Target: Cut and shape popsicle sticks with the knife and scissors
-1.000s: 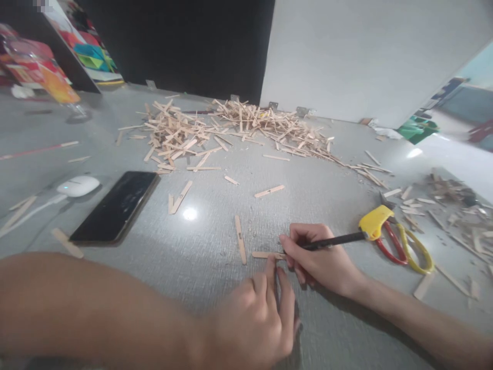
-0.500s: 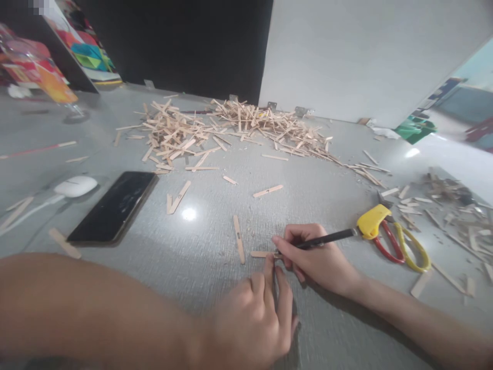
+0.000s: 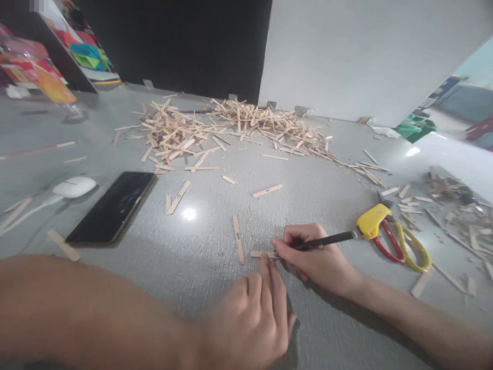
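My left hand (image 3: pixel 254 313) is at the lower middle of the head view, its fingertips pressing a flat wooden craft stick (image 3: pixel 259 254) against the table. Beside it, my right hand (image 3: pixel 314 257) grips a slim black pen-like tool (image 3: pixel 327 239) that slants up to the right. The tool's working tip is hidden by my fingers, close to the stick's right end. Just left of that stick lies another craft stick (image 3: pixel 238 239) with a small dark mark at its middle. A third marked stick (image 3: pixel 268 190) rests farther back.
Pliers (image 3: pixel 389 234) with red and yellow handles lie to the right, near scattered wood scraps (image 3: pixel 472 234). A big pile of sticks (image 3: pixel 173 131) spreads along the back by a black panel (image 3: pixel 185 46). To the left are a phone (image 3: pixel 113 208), a white corded mouse-like device (image 3: pixel 75 187) and a bottle (image 3: pixel 54 82).
My left fingertips have shifted slightly left along the stick, away from the tool. My right hand and the tool have barely moved.
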`<action>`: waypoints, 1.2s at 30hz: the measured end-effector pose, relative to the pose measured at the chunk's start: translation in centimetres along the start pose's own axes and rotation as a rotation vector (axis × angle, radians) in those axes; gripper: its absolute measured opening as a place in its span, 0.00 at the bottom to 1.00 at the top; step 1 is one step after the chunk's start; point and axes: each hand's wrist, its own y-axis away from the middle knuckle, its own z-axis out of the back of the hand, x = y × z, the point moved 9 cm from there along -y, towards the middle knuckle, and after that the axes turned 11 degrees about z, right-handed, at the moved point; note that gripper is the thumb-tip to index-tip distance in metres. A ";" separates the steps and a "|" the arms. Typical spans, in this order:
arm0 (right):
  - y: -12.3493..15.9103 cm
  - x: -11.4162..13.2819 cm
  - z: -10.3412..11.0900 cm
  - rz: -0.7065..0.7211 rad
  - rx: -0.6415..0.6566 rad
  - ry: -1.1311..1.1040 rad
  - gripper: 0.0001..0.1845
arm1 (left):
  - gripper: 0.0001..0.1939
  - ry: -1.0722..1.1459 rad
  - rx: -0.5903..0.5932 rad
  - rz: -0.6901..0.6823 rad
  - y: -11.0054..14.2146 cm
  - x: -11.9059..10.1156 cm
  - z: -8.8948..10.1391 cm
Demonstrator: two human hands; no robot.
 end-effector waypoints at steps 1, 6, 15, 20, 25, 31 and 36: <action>0.0 0.0 0.0 0.003 0.000 0.007 0.24 | 0.23 -0.002 -0.001 -0.005 0.0 0.0 0.0; 0.1 0.1 0.1 0.016 -0.003 0.037 0.24 | 0.23 0.003 0.007 0.003 0.0 -0.1 -0.3; 0.0 0.6 0.2 0.003 0.003 0.059 0.23 | 0.23 0.031 -0.014 0.024 0.2 -0.2 -0.1; 0.2 0.7 0.2 -0.024 -0.002 0.024 0.22 | 0.22 0.053 -0.002 0.008 0.1 -0.2 -0.3; 0.0 0.6 0.0 0.014 0.000 -0.006 0.22 | 0.22 0.043 -0.008 -0.007 0.0 -0.3 -0.2; -0.1 0.0 -0.2 0.005 -0.013 -0.032 0.23 | 0.23 0.035 -0.004 -0.013 0.1 -0.3 -0.1; -0.1 -0.1 -0.3 -0.001 -0.006 -0.042 0.24 | 0.23 0.042 -0.027 0.005 0.0 -0.2 0.0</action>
